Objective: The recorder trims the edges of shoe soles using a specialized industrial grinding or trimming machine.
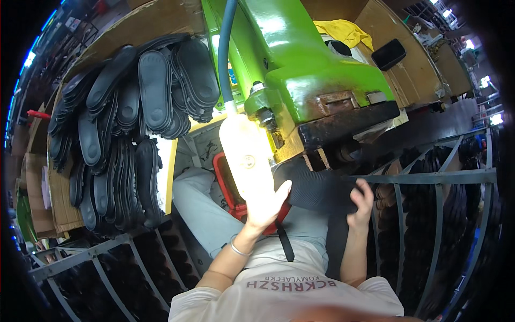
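A dark ribbed shoe sole (314, 188), partly smeared by motion, is held beneath the head of the green machine (300, 64). My left hand (266, 206) grips its left end, the thumb up against it; glare and the lit lamp (244, 155) hide the other fingers. At the sole's right end is my right hand (362, 206), its fingers curled but apart. Whether those fingertips touch the sole I cannot tell. Shadow covers the part of the sole nearest the machine's dark block (348, 124).
Stacked dark soles (155, 88) fill a cardboard box on the left. Metal racks (429, 177) with more soles flank me. A red container (228, 185) stands below the lamp. Yellow cloth (348, 33) lies behind the machine, near a black piece (389, 53) on cardboard.
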Motion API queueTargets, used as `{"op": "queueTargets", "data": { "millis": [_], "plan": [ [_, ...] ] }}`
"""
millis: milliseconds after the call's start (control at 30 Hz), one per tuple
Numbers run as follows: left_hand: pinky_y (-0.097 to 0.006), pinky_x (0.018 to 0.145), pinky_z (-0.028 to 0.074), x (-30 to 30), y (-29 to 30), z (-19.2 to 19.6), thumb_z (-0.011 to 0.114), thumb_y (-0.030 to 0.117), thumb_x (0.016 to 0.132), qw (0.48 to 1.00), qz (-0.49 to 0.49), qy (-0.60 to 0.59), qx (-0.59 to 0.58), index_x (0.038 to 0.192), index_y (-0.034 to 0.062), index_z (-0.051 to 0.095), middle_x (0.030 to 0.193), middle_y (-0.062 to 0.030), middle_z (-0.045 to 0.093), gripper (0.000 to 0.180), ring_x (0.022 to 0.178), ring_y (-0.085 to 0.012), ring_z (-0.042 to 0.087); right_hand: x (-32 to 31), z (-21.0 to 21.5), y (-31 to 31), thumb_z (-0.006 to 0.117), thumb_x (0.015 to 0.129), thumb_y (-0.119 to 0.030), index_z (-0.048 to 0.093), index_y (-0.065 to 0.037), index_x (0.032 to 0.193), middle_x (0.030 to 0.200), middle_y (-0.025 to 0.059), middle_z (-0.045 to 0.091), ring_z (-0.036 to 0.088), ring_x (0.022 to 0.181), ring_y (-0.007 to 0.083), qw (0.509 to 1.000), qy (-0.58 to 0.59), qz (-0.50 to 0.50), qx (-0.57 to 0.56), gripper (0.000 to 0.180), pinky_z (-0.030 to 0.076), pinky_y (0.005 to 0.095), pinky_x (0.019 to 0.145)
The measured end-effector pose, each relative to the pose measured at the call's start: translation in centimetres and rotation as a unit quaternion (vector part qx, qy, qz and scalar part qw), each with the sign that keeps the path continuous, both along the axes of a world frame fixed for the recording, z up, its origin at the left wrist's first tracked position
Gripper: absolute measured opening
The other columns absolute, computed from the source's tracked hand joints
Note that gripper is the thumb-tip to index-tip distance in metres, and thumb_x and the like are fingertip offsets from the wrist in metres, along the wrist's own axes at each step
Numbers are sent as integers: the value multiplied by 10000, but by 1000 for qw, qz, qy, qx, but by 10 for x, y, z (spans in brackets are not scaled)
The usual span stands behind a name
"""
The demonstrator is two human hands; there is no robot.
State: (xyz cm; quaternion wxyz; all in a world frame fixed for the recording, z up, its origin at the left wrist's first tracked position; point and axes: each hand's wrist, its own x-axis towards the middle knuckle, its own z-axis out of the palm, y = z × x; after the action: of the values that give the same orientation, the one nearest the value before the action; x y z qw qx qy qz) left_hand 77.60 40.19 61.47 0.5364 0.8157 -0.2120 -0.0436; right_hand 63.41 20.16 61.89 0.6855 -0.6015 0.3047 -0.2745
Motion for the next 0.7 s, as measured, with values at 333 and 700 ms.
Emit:
{"op": "queueTargets", "data": {
  "millis": [333,700],
  "plan": [
    [-273,662,510,43,33,26,692,46,744,985,-56,-38,-162,932,-24,653,805,-107,670,204,689,-171,636,110,30,-35,579,782,-11,558,34,1087,982,101,620,598,852,161,977,-134,139,85,309,469,256,773],
    [-233,691,470,50,133,3,689,-59,707,955,42,167,-241,897,-47,598,808,-68,628,211,720,-124,591,123,8,55,563,703,11,608,27,1009,963,74,634,602,870,198,971,-121,189,-77,309,460,288,824]
  ]
}}
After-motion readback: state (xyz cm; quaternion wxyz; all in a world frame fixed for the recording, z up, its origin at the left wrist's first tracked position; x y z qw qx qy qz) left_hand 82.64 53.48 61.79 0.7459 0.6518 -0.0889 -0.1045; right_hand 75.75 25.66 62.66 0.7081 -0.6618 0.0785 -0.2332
